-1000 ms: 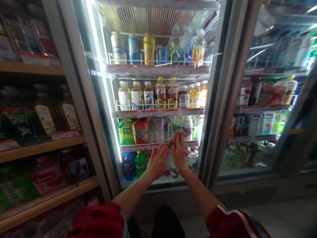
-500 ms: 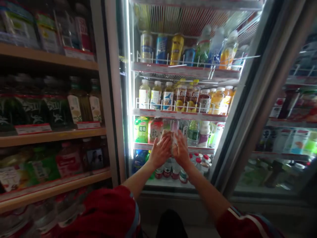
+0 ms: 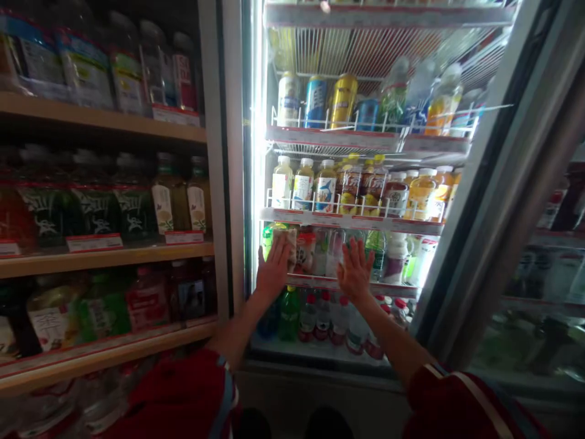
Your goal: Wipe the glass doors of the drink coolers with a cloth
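My left hand [image 3: 273,268] lies flat over a pale beige cloth [image 3: 290,249], holding it against the glass door [image 3: 326,350] of the lit drinks fridge, in front of the lower-left bottles. The cloth shows past the fingertips and along the hand's right side; the rest is under the palm. To the right, my right hand [image 3: 355,271] has its fingers spread, with nothing in it, at the glass in front of a green-capped row. Behind the hands are a red-labelled bottle [image 3: 304,250] and a dark green bottle [image 3: 377,253].
Wooden shelves [image 3: 105,253] of bottles stand at the left, beyond the fridge's frame [image 3: 235,152]. A metal door frame [image 3: 484,256] slants along the right, with another glass-fronted section [image 3: 516,341] past it. Inside, cans [image 3: 342,100] and bottles [image 3: 282,183] fill wire-edged shelves.
The hands have moved apart: my left hand has slid left with the cloth, while my right stays toward the right with fingers spread wider. The view has shifted slightly left.
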Action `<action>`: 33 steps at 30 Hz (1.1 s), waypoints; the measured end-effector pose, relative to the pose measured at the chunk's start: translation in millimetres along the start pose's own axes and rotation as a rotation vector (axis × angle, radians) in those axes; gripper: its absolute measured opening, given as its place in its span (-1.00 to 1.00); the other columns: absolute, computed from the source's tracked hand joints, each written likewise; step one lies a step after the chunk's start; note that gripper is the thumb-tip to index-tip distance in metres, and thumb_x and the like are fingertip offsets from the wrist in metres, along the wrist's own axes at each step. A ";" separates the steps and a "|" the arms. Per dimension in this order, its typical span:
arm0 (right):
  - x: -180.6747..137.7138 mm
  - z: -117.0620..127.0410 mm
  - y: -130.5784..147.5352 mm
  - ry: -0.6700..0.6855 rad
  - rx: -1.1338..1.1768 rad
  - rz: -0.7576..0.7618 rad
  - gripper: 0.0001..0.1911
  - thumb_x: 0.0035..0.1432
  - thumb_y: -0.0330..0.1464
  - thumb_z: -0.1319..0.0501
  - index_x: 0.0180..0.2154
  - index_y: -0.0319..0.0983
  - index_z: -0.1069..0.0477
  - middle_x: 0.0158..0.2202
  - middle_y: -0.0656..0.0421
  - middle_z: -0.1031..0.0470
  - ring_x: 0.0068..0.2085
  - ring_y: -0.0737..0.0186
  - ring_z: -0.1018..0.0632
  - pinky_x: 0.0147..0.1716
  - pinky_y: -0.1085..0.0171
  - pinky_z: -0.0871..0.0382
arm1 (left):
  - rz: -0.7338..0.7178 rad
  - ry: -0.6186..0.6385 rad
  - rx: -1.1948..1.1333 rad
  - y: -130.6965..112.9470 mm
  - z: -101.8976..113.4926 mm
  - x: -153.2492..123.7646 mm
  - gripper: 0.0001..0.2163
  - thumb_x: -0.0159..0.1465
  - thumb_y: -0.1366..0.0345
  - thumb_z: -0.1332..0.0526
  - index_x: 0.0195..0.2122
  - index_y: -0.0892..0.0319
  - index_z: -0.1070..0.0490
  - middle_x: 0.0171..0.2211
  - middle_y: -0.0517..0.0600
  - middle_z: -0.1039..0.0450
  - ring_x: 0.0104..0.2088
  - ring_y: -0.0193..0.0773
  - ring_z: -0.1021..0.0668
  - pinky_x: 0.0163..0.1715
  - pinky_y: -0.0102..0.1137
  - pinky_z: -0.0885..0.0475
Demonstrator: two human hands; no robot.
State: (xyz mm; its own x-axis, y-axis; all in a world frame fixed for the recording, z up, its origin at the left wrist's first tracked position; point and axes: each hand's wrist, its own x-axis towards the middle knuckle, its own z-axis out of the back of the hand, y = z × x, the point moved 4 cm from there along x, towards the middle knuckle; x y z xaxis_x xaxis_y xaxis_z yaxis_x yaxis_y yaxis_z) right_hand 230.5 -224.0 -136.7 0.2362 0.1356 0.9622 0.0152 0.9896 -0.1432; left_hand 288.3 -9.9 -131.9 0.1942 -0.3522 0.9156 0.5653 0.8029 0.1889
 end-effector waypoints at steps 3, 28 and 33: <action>-1.5 -2.3 6.1 -0.008 -0.004 -0.034 -0.28 0.23 -0.34 0.01 0.33 -0.20 0.30 0.35 0.00 0.14 0.35 0.04 0.16 0.24 -0.17 0.26 | 0.045 -0.032 -0.023 -7.4 -2.9 2.3 -0.51 0.30 0.28 -0.02 0.25 0.27 -0.07 0.27 0.23 -0.03 0.32 -0.13 0.07 0.27 -0.01 0.18; -2.8 -3.9 6.1 0.142 -0.066 -0.034 -0.36 0.21 -0.33 0.01 0.29 -0.28 0.08 0.33 -0.02 0.05 0.36 0.07 0.26 0.24 -0.18 0.23 | 0.108 0.017 -0.133 27.9 5.3 14.2 -0.56 0.30 0.25 0.03 0.19 0.22 -0.19 0.27 0.21 -0.05 0.30 -0.07 -0.09 0.25 -0.01 0.28; 2.0 0.8 10.3 0.189 -0.051 -0.065 -0.36 0.17 -0.35 -0.04 0.27 -0.31 0.01 0.32 -0.04 0.01 0.35 0.01 0.23 0.23 -0.20 0.24 | 0.268 -0.067 -0.199 38.5 12.2 20.3 -0.49 0.29 0.14 0.07 0.22 0.26 -0.12 0.31 0.21 0.10 0.31 -0.02 -0.02 0.23 0.08 0.20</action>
State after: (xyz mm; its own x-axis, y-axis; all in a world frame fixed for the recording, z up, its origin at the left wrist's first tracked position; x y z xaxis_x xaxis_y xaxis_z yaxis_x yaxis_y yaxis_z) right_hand 230.3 -213.5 -136.1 0.4115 0.0556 0.9097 0.0839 0.9916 -0.0985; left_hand 304.2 19.7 -101.7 0.3075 -0.1038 0.9459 0.6480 0.7508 -0.1283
